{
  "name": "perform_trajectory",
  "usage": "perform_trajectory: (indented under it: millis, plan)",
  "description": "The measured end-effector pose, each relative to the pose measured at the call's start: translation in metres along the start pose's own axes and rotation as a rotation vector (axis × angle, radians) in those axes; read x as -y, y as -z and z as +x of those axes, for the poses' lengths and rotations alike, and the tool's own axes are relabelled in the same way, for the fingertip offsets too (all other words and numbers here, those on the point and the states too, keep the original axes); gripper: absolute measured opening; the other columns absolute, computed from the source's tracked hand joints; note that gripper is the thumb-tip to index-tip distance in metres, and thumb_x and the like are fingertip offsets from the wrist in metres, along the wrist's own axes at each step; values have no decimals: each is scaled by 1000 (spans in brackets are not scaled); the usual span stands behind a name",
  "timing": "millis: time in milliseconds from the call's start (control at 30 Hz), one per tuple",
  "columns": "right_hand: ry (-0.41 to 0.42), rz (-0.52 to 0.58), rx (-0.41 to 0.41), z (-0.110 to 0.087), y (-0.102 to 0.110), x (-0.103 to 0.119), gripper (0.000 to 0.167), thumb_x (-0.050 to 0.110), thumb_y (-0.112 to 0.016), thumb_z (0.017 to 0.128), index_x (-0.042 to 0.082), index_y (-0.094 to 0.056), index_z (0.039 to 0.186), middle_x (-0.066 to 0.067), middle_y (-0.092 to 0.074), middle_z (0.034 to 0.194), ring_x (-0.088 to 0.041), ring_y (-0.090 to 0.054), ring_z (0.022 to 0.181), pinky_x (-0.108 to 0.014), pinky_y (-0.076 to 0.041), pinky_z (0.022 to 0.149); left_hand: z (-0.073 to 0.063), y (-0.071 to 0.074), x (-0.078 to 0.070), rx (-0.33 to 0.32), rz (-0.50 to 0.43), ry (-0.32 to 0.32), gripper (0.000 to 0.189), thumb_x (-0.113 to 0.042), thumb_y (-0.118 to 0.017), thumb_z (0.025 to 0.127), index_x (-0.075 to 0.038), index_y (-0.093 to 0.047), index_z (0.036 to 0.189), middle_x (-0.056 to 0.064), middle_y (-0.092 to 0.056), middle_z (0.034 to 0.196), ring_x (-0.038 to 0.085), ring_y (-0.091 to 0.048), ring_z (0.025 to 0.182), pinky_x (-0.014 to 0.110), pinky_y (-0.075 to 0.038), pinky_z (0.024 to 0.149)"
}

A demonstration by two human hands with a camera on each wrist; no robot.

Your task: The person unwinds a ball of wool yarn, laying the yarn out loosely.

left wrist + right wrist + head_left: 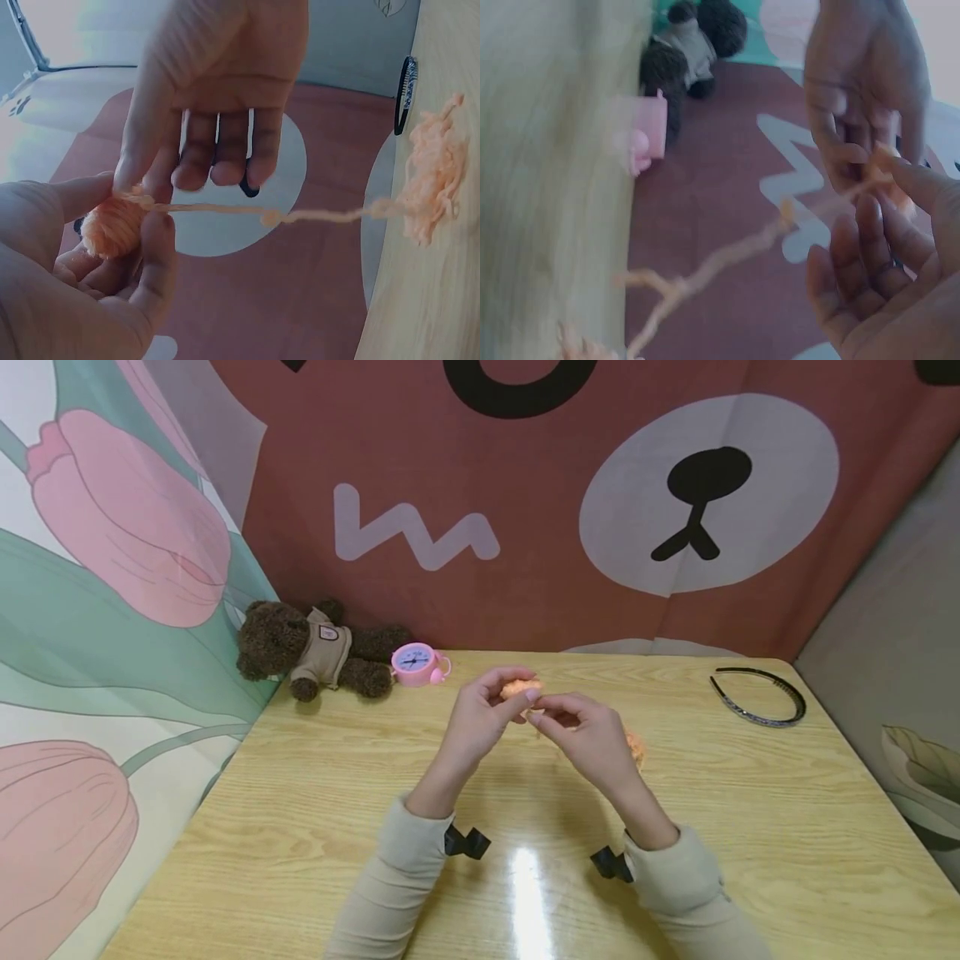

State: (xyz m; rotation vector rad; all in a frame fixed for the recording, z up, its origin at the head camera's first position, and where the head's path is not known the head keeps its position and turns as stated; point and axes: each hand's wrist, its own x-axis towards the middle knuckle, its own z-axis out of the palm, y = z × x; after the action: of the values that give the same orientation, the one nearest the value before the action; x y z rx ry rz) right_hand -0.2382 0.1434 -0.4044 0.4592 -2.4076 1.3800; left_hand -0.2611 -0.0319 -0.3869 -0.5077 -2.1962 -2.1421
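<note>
- Above the table (285, 827), in the head view, the left hand (477, 716) grips the ball (521, 687) of yarn between thumb and curled fingers, apparently to steady it; bear (324, 652), clock (413, 663) and headband (767, 721) lie apart, out of the hands' way
- In the left wrist view, the strand (217, 208) runs from ball to heap (435, 180), its slack end seemingly left loose to avoid tugging
- In the right wrist view, the right hand (919, 296) pinches the strand between thumb and forefinger beside the ball, probably against slipping; its other fingers bend loosely
</note>
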Motion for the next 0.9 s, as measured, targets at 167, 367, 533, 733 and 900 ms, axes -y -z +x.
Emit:
perform_trajectory:
  millis: [167,367,533,733,900]
  plan:
    - [27,-6,-38,-3,-11,3,12,21,-78,91,11,-79,97,-3,-71,85,-11,-65,76,-22,-55,68,-1,-2,1,3,37,15,29,-21,-74,94,-12,-71,121,7,-74,108,9,-62,87,22,-54,70]
    - [-1,73,-101,-2,0,0,17,27,-70,97,14,-80,100,-4,-73,85,-9,-59,66,-21,-49,57,0,2,1,-14,61,-9,27,-24,-74,95,-13,-72,120,7,-73,97,11,-59,70,23,-49,60]
    - [-36,116,-145,0,15,-4,21,32,-66,100,15,-79,103,-1,-72,87,-11,-55,63,-22,-45,54,1,6,0,-10,28,-13,27,-20,-74,95,-11,-71,120,8,-73,100,15,-64,79,22,-51,63]
    - [-66,143,-185,2,27,-6,22,32,-66,100,15,-79,105,13,-68,85,-14,-63,77,-21,-50,61,1,8,-1,-13,45,-10,27,-20,-75,94,-12,-72,119,2,-69,98,14,-59,77,21,-51,63]
    - [-83,160,-205,4,35,-11,26,35,-64,101,14,-78,106,9,-66,82,-15,-60,74,-25,-46,54,0,10,-2,-2,63,-8,27,-24,-74,94,-20,-74,121,4,-72,100,14,-64,77,25,-56,67]
